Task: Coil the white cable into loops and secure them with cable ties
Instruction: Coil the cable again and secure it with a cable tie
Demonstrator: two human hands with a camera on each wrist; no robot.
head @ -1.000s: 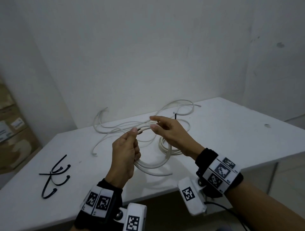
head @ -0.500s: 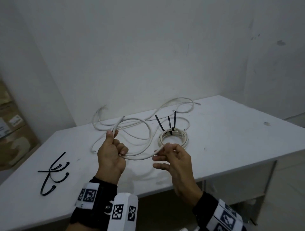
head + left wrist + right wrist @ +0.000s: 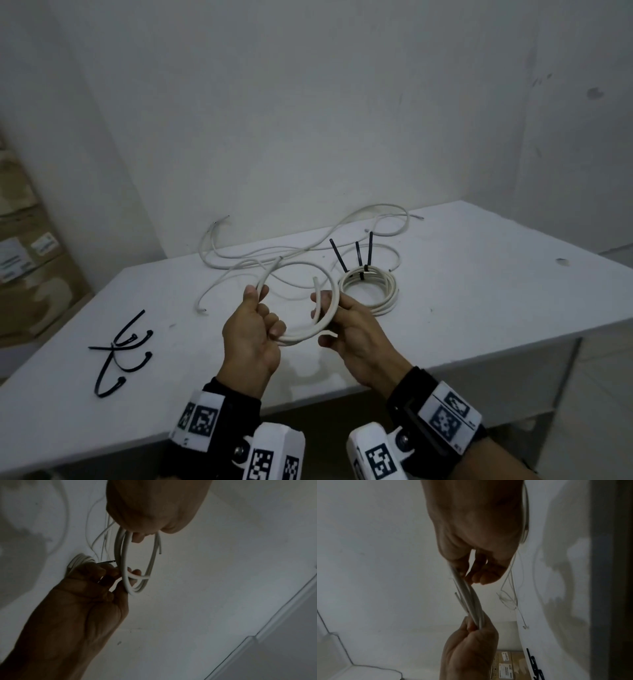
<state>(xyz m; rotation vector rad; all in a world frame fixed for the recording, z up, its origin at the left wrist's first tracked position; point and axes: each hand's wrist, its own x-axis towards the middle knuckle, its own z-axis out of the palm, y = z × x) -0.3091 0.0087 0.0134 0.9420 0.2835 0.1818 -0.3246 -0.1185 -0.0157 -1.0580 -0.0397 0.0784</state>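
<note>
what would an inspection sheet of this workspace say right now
surface: white table, a few dark specks
job's things: loose white cable being looped in both hands; finished coil lying on the table with three black ties sticking up
clutter: spare black ties lying at the table's left
grips: left hand and right hand each hold the loop
cables: more white cables sprawl along the back
surroundings: white wall; cardboard boxes at left

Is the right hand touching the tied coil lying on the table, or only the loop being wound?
Cannot tell. In the head view the right hand holds the loop but overlaps the tied coil, hiding any gap; the left wrist view is as unclear.
</note>
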